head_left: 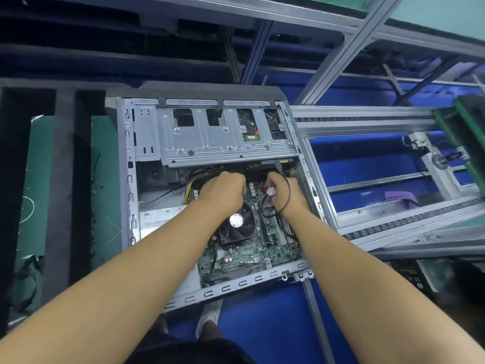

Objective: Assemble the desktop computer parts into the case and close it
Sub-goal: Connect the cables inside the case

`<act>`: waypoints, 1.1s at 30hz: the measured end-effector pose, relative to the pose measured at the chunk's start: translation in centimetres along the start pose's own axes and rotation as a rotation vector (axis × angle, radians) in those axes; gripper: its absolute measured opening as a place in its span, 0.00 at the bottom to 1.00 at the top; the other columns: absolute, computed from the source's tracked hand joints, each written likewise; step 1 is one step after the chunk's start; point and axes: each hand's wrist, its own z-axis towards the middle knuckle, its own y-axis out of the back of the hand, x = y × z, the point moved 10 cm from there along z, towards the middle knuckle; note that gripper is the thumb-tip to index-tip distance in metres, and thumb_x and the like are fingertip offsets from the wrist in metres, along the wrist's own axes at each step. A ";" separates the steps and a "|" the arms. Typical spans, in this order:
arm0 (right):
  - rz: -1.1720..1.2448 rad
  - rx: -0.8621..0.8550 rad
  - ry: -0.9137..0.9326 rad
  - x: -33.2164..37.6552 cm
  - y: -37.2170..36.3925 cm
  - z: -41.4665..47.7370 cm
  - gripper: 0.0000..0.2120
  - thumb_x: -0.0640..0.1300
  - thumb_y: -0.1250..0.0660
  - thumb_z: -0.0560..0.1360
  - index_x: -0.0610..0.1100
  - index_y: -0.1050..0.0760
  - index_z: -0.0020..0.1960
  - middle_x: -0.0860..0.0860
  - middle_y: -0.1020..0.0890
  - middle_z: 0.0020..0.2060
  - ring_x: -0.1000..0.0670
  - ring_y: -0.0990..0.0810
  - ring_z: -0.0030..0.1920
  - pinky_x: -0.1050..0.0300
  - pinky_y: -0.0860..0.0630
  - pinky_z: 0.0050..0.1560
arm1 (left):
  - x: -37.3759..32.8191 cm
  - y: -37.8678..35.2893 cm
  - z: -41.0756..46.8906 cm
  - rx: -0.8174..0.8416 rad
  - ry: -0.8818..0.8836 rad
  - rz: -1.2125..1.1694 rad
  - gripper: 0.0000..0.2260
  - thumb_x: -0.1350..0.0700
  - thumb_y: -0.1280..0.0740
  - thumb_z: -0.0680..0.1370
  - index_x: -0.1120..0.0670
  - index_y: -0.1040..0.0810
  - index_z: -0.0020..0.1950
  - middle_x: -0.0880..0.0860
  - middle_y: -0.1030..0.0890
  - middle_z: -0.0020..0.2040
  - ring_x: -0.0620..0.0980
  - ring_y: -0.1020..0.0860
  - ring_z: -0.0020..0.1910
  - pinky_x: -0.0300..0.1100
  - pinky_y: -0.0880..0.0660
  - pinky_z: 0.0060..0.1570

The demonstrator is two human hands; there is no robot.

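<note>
An open grey metal computer case (126, 158) lies on its side in front of me. Inside it sit a green motherboard (249, 252), a black CPU fan (237, 224) and a metal drive cage (220, 137) at the far end. My left hand (223, 191) reaches in above the fan with its fingers curled down among yellow and black power cables (193, 181); what it holds is hidden. My right hand (284, 191) pinches a white cable connector (270, 191), and a thin black cable (287, 198) loops round that hand.
The case rests on a roller conveyor frame (367, 122) of aluminium rails that runs off to the right. A green mat (39, 179) and dark foam strips lie on the left. Blue floor and my shoe (208, 319) show below the case. Green boards (469, 127) stand far right.
</note>
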 end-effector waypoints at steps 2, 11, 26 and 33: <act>0.000 0.002 0.018 0.0 -0.1 0.3 0.19 0.22 0.44 0.68 0.41 0.24 0.48 0.41 0.19 0.45 0.39 0.21 0.42 0.47 0.24 0.38 | 0.5 -0.5 -0.1 0.037 0.040 0.050 0.11 0.67 0.38 0.76 0.56 0.20 0.51 0.55 0.19 0.49 0.57 0.20 0.45 0.51 0.21 0.47; -0.007 -0.049 0.037 -0.3 -0.1 0.4 0.19 0.21 0.40 0.67 0.42 0.25 0.46 0.43 0.20 0.45 0.39 0.22 0.44 0.50 0.27 0.38 | 1.0 -0.5 -0.1 0.045 0.095 0.077 0.07 0.66 0.39 0.77 0.58 0.23 0.46 0.54 0.25 0.38 0.52 0.28 0.32 0.46 0.31 0.34; -0.053 -0.048 0.045 0.2 -0.1 0.7 0.17 0.22 0.41 0.68 0.39 0.23 0.46 0.42 0.21 0.43 0.38 0.23 0.42 0.48 0.26 0.36 | 1.0 -0.5 -0.6 0.071 0.128 0.032 0.11 0.67 0.39 0.77 0.57 0.31 0.36 0.54 0.28 0.35 0.52 0.30 0.30 0.44 0.35 0.29; -0.119 -0.003 0.095 1.1 -0.3 1.0 0.14 0.23 0.41 0.69 0.36 0.24 0.47 0.39 0.20 0.43 0.36 0.22 0.44 0.47 0.23 0.42 | 1.0 -0.4 -0.7 0.079 0.147 0.027 0.12 0.67 0.39 0.77 0.57 0.33 0.35 0.54 0.29 0.36 0.53 0.30 0.33 0.46 0.33 0.33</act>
